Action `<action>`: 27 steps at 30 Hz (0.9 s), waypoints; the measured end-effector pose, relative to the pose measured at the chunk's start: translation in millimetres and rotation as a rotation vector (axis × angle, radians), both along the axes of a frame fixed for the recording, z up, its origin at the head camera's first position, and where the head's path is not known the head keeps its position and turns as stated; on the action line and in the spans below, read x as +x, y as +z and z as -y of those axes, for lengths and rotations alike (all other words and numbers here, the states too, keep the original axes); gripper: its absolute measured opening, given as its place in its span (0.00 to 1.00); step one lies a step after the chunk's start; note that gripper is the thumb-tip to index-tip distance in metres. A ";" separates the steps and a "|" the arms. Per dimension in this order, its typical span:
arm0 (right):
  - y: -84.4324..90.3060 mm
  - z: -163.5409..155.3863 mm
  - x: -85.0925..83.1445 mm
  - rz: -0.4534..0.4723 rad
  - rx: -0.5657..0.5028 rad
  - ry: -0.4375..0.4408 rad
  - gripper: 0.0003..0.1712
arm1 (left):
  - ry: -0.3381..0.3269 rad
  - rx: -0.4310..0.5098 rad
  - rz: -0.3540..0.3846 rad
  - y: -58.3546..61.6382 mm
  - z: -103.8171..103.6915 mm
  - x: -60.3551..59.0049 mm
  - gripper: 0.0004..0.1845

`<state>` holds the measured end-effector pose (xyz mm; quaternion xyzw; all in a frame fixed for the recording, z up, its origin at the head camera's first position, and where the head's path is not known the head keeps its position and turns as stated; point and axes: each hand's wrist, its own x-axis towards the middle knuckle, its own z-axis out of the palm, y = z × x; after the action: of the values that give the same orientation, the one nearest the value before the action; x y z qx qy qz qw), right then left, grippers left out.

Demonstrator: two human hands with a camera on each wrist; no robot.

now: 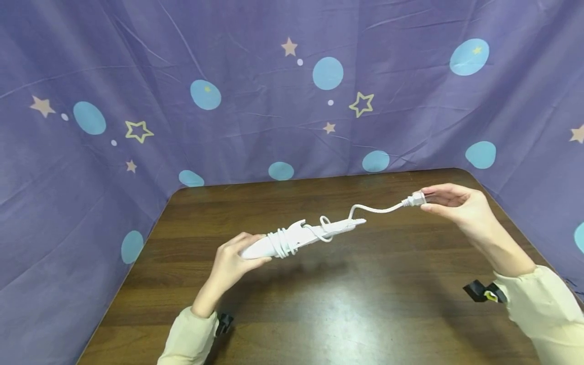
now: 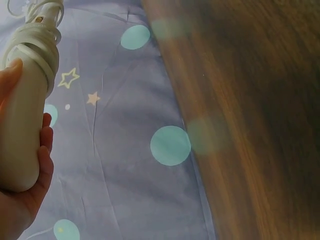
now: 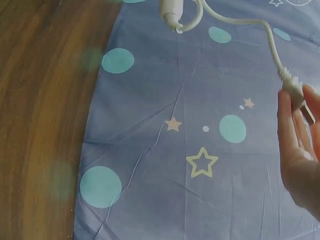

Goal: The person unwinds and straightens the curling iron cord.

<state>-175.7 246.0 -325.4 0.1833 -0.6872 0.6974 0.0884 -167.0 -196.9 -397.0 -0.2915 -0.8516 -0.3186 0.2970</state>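
Left forearm in a cream sleeve [image 1: 189, 337], reaching up and inward from the lower edge, wrist strapped with a black camera mount [image 1: 224, 322]. Left hand [image 1: 230, 261] raised above the wooden table [image 1: 319, 314], fingers and thumb curled round the rounded handle end of a white hair tool [image 1: 298, 237], gripping it firmly; from the left wrist view, thumb on one side of the handle, fingers [image 2: 46, 140] wrapped behind, palm beneath the butt end. Held roughly level, tilted slightly upward toward the right, clear of the tabletop, shadow cast below. White cord [image 1: 283, 242] coiled several times round the middle of the body just beyond the left fingers; one loose loop standing off further along, near the tapered tip.

Free length of cord [image 1: 376, 209] arching from the tip rightward through the air, unsupported, ending at the plug [image 1: 414, 199].

Right arm, also cream-sleeved, extended from the lower right corner, wrist bent inward, a second black mount [image 1: 479, 292] below the forearm. Right hand [image 1: 456, 204] held higher than the left and well apart from it, near the far right corner of the table, thumb and fingers pinching the plug at their tips, other fingers loosely extended. From the right wrist view, plug [image 3: 300, 100] lodged between the fingertips [image 3: 287, 122], cord rising away toward the tool's tip.

Behind and around: purple cloth [image 1: 292, 76] with blue dots and stars.
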 end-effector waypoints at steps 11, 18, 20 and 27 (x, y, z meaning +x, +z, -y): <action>-4.0 -15.0 -20.4 0.056 0.106 -0.195 0.16 | -0.026 -0.006 -0.004 1.6 2.2 2.6 0.24; -16.0 -28.2 -28.9 0.086 0.187 -0.238 0.15 | -0.037 0.022 -0.001 2.9 4.2 2.3 0.24; -20.4 -32.0 -31.3 0.099 0.226 -0.256 0.15 | -0.039 0.028 0.002 2.9 4.7 2.6 0.24; -34.7 -43.2 -35.9 0.141 0.327 -0.255 0.14 | -0.031 0.032 -0.007 3.5 5.0 2.1 0.25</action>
<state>-211.6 289.2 -360.1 0.0575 -0.8133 0.5708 0.0968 -164.9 -201.9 -393.4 -0.3010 -0.8408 -0.3354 0.2998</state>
